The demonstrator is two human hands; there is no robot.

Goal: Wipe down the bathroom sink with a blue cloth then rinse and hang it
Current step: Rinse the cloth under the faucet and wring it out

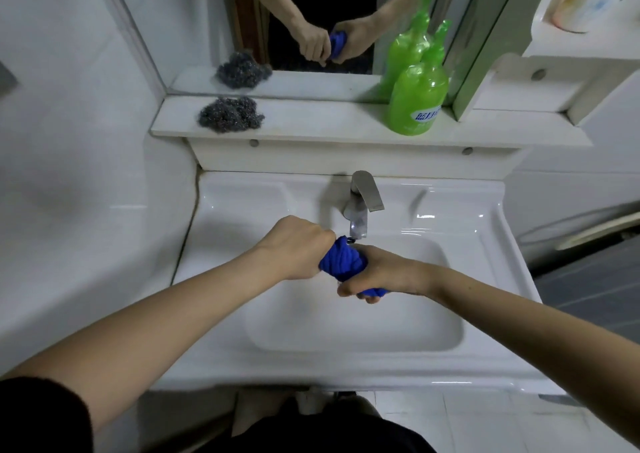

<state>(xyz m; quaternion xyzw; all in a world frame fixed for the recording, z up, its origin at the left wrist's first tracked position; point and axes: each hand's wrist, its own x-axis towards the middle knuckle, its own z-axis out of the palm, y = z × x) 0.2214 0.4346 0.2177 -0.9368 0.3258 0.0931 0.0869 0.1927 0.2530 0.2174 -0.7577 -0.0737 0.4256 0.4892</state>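
Under the grip, white ceramic bathroom sink [467,244], seemingly wiped already. Just behind, grey metal faucet [360,206]; running water not discernible. Between left hand [298,248] and right hand [384,272], both closed tight, twisted blue cloth [341,260]: wringing stage, probably. Hanging still left.

Home bathroom, small and white-tiled.
White ceramic sink [450,362] with steel tap [362,198]; mirror [311,16] above a shelf [329,120] carrying green soap bottle [417,102] and steel-wool scourer [230,114].
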